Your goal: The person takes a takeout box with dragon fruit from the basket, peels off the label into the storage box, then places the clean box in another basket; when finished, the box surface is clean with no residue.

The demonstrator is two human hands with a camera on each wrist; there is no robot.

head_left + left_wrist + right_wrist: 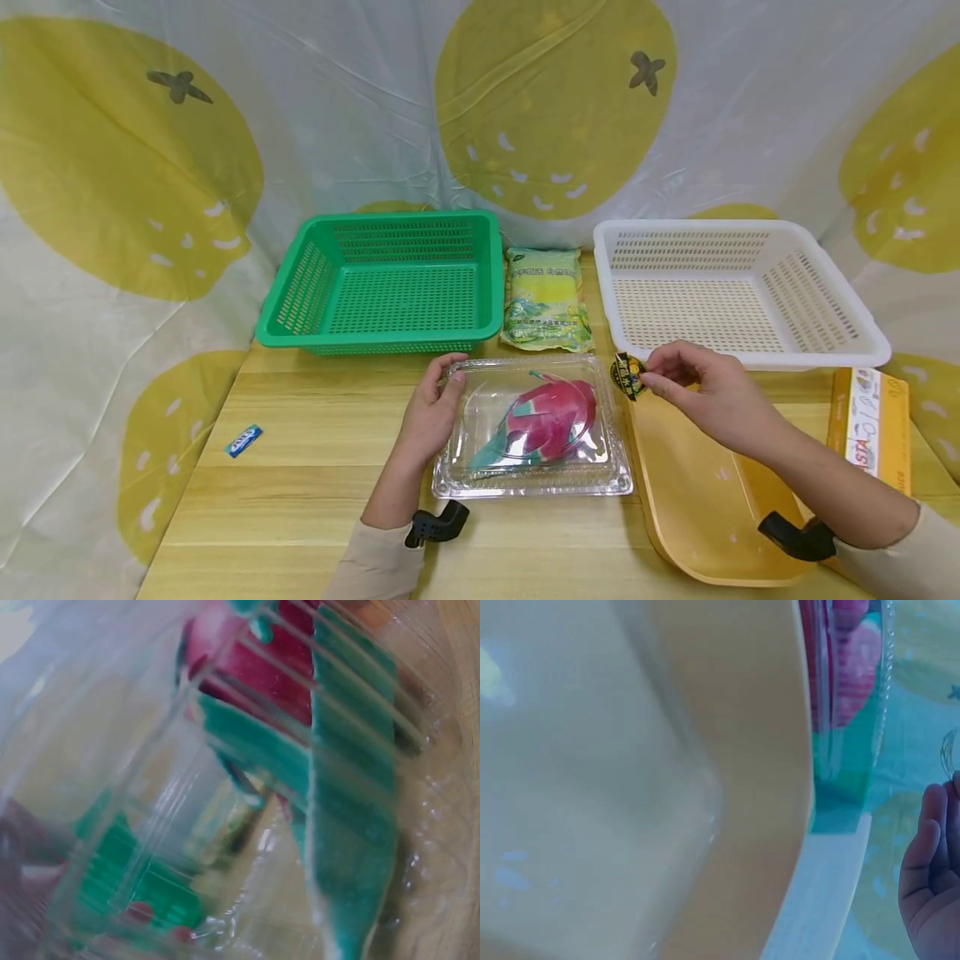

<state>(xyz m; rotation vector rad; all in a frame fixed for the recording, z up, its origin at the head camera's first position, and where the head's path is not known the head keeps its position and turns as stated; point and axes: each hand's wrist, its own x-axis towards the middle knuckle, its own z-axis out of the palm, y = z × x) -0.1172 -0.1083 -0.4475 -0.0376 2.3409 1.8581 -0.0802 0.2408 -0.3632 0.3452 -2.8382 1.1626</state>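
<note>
A clear plastic clamshell box [532, 487] lies in the middle of the table with a pink and green dragon fruit [558, 417] inside. My left hand [433, 412] grips the box at its back left corner, thumb on the near side. In the left wrist view the dragon fruit [352, 787] shows blurred through the plastic. Between thumb and fingertips, my right hand [708, 396] pinches a small round black badge [627, 377] with a colourful print, just off the box's right edge and over the yellow tray's back left rim. The right wrist view catches only part of that hand [934, 877].
Behind stand a green basket [380, 340] and a white basket [750, 358], with a green-yellow packet [547, 300] between them. A yellow tray [697, 508] is right of the box, beside an orange pasta box [892, 433]. A small blue packet [243, 441] lies at left.
</note>
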